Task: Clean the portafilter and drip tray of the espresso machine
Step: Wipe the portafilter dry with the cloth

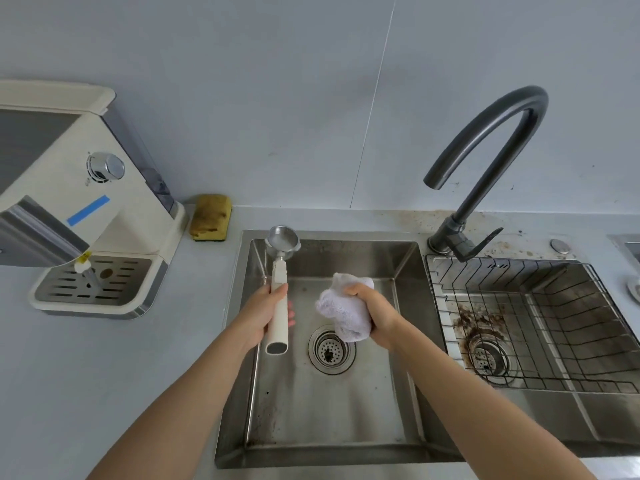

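The one portafilter (279, 277) is held over the left basin (346, 410) of the sink, its metal cup pointing to twelve o'clock above the basin's far wall and its pale handle pointing to six. The left hand (263, 315) grips the handle, with the fingers curled round it and the thumb along the top. At three o'clock, just beside it but apart, the right hand (375, 318) clenches one bunched white cloth (346, 308), fingers curled tight into it. Below the cloth lies one of two drains (331, 348). The other drain is in the stained right basin (554, 306) under a wire rack (485, 282). One dark faucet (485, 150) arches at two o'clock. At nine o'clock the single drip tray (93, 284) sits in the espresso machine (114, 209), a steam wand (86, 270) hanging over its grate. One yellow sponge (210, 217) lies at eleven o'clock.
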Motion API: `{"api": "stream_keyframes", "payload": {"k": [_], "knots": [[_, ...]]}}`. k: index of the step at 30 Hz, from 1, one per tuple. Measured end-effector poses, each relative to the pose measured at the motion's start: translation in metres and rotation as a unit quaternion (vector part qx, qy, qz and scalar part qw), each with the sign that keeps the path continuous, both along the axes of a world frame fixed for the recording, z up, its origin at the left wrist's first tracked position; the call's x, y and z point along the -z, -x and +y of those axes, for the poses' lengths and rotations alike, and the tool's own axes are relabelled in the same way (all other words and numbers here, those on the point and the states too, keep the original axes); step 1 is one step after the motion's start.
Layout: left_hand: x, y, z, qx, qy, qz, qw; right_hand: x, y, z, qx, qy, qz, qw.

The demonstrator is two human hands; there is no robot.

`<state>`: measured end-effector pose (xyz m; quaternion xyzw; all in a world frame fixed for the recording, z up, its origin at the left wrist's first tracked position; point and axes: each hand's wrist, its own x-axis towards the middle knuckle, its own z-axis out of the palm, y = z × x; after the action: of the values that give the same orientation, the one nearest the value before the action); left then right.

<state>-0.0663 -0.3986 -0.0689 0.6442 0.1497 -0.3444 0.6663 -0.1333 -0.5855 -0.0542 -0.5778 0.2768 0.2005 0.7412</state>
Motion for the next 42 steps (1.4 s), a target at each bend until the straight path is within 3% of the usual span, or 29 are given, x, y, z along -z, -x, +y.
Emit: {"api": "stream_keyframes", "payload": {"k": [5, 13, 20, 23, 25, 28, 31, 35, 38, 40, 42], "knots": [[0.009, 0.012, 0.003, 0.0, 0.003, 0.015, 1.0, -0.019, -0.04, -0.01, -0.043, 0.091, -0.078, 0.992], [0.02, 0.015, 0.011, -0.019, 0.034, 0.025, 0.999, -0.026, -0.115, -0.021, 0.013, 0.05, -0.014, 0.999], [0.028, 0.005, 0.015, -0.038, 0.02, 0.014, 0.999, -0.03, -0.189, 0.004, -0.074, 0.242, -0.086, 0.963], [0.032, 0.002, 0.016, -0.046, 0.003, 0.007, 0.999, -0.021, -0.214, 0.011, -0.116, 0.269, -0.112, 0.95], [0.035, 0.0, 0.016, -0.055, -0.004, 0.01, 0.998, -0.003, -0.225, 0.005, -0.126, 0.349, -0.104, 0.923], [0.039, 0.0, 0.016, -0.062, -0.004, 0.017, 0.998, 0.027, -0.227, -0.008, -0.17, 0.532, -0.02, 0.829], [0.043, 0.0, 0.015, -0.058, -0.005, 0.021, 0.998, 0.043, -0.22, -0.019, -0.127, 0.596, 0.018, 0.793], [0.046, 0.003, 0.009, -0.054, -0.008, 0.034, 0.998, 0.045, -0.209, -0.024, -0.172, 0.734, -0.015, 0.657], [0.046, 0.005, 0.004, -0.045, -0.004, 0.04, 0.998, 0.051, -0.195, -0.017, -0.267, 0.766, -0.084, 0.579], [0.045, 0.007, 0.001, -0.037, -0.007, 0.039, 0.999, 0.059, -0.186, -0.012, -0.349, 0.726, -0.093, 0.585], [0.043, 0.008, -0.001, -0.028, -0.008, 0.037, 0.999, 0.063, -0.183, -0.012, -0.377, 0.676, -0.058, 0.63]]}}
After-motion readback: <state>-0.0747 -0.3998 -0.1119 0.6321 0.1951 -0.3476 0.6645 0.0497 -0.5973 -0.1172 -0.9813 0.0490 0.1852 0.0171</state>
